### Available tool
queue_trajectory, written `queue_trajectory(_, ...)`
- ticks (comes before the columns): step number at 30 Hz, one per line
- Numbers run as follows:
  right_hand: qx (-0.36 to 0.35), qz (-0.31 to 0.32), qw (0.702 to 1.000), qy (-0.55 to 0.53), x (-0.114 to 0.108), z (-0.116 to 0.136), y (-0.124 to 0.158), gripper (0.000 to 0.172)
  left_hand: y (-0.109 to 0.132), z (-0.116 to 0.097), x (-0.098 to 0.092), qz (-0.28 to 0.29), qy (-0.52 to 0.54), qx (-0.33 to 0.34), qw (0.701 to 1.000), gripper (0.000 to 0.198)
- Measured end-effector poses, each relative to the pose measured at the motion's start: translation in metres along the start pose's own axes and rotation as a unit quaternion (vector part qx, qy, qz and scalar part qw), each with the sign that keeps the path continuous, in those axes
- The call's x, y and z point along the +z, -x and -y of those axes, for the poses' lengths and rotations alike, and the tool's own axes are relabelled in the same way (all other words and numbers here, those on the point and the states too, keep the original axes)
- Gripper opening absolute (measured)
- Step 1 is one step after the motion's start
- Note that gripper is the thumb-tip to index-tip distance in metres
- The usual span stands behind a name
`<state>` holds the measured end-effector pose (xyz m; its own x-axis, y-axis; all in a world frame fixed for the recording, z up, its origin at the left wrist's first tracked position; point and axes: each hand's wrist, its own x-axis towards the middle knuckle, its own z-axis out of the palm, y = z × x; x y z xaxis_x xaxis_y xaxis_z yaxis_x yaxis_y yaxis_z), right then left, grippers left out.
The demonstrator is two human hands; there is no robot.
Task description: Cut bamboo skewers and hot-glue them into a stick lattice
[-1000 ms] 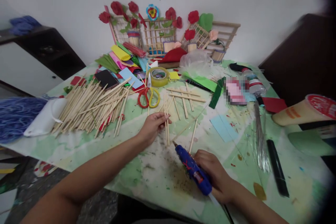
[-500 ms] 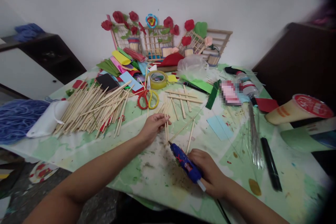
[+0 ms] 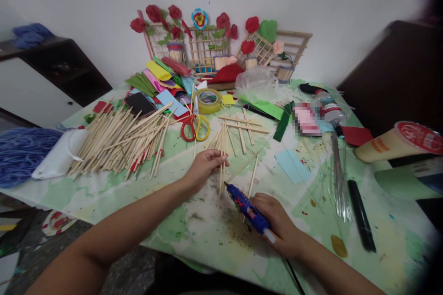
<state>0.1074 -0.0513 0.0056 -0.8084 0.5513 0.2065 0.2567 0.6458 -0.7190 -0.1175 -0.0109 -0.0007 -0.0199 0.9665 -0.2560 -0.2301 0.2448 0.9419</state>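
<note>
Near the middle of the table, my left hand pinches a pair of thin wooden sticks that point toward me. My right hand is wrapped round a blue glue gun. The gun's nozzle touches or nearly touches the lower part of the held sticks; which of the two I cannot tell. A clear glue stick pokes out of its rear end. One loose stick lies just right of the nozzle. Beyond my left hand, several sticks lie crossed on the cloth.
A large pile of sticks lies left, beside blue yarn. Scissors and a tape roll are behind my left hand. Right are wires, a black marker and a cup. Paper flowers on lattices stand at the wall.
The view has shifted slightly. Both hands keep their holds on the sticks and the glue gun, and the nozzle stays by the sticks' lower part.
</note>
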Motion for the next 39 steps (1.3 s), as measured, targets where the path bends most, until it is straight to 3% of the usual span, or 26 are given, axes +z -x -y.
queue_trajectory(17,-0.008,0.002,1.0,-0.011,0.0002,0.0017,-0.0002,0.03,-0.0003,0.0001,0.0001,0.003,-0.01,0.007,1.0,0.029)
queue_trajectory(29,0.007,0.022,1.0,-0.012,-0.0007,0.005,-0.0003,0.02,-0.0036,-0.0003,-0.0022,-0.006,0.008,0.013,1.0,0.03)
queue_trajectory(39,-0.002,0.027,0.999,-0.018,-0.0009,0.0044,-0.001,0.023,-0.005,-0.0001,-0.0047,-0.001,0.01,0.018,1.0,0.026)
